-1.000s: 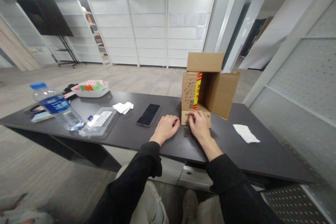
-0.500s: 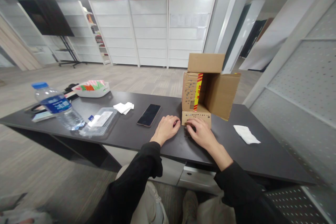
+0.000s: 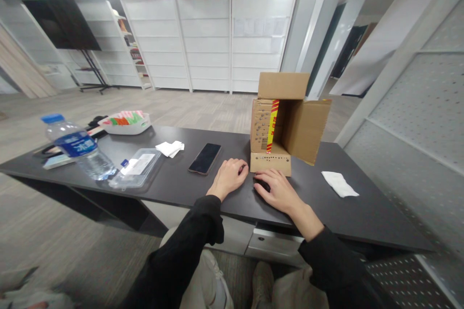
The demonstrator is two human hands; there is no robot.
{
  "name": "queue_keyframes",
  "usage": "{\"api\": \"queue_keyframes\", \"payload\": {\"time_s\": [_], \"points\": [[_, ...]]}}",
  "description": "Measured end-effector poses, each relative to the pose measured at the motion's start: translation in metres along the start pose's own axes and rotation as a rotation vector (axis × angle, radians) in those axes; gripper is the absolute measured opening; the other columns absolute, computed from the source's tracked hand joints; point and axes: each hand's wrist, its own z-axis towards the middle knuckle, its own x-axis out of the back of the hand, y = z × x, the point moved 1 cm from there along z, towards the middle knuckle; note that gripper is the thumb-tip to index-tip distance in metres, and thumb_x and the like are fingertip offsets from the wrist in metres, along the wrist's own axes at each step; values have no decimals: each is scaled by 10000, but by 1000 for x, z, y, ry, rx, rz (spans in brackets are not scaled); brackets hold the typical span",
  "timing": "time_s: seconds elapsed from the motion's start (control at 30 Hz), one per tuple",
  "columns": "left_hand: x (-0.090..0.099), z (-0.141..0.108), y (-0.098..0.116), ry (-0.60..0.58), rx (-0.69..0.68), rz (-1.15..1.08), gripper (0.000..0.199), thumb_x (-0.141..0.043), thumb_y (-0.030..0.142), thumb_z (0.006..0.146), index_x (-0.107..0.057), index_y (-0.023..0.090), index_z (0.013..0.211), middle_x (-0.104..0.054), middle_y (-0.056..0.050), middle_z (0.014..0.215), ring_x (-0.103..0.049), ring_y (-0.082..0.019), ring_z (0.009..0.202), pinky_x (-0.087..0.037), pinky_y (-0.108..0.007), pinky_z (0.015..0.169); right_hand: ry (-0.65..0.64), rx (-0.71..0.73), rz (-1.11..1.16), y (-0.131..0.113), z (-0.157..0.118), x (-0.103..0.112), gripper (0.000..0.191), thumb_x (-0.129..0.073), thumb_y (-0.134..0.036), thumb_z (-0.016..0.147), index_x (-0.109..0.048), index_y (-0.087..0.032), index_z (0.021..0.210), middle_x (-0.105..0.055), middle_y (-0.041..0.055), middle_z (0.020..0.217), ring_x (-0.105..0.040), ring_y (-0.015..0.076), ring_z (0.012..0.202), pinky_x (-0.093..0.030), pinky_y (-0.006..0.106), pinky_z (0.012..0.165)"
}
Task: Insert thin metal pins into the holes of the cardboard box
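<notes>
My left hand point(image 3: 230, 176) rests on the dark desk with its fingers curled in and the thumb side facing the box. Whatever lies inside that curl is hidden. Just to its right, my right hand point(image 3: 277, 189) hovers or rests low over a small dark patch point(image 3: 261, 184), thumb and fingers apart. That patch is mostly covered, so its kind is unclear. Behind both hands a cardboard box point(image 3: 259, 125) stands with its mouth facing me and its flaps spread. Small dots or holes mark its side and its lower flap point(image 3: 270, 164).
Left of my hands lie a phone point(image 3: 205, 158), folded tissues point(image 3: 170, 148) and a clear plastic case point(image 3: 136, 169). A water bottle point(image 3: 79, 147) leans near a white tray point(image 3: 126, 126) of colourful packets. Another tissue point(image 3: 339, 184) lies on the right.
My right hand has drawn back from the box's lower flap toward me and now covers more of the dark striped thing. The left hand stays in place.
</notes>
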Motion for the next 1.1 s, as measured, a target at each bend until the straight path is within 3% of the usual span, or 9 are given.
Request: {"api": "queue_keyframes", "payload": {"time_s": [0.47,1.1], "points": [[0,0,1,2,2,11,229,-443,284,957,-665,231,931,-698,-31,886,-608,-188,869,-415,-313,782,-29,22,-19,-6,2,3,298,-601,-316,889,-673,-222,1162,-686,84,1226,-590,268,1116,-428,453,939],[-1,0,-1,18,-15,16,214,-450,282,956,-655,231,925,-696,-22,874,-609,-188,865,-401,-313,761,-56,24,-52,-8,4,3,271,-608,-290,882,-691,-189,1119,-693,76,1208,-582,249,1113,-404,423,959]]}}
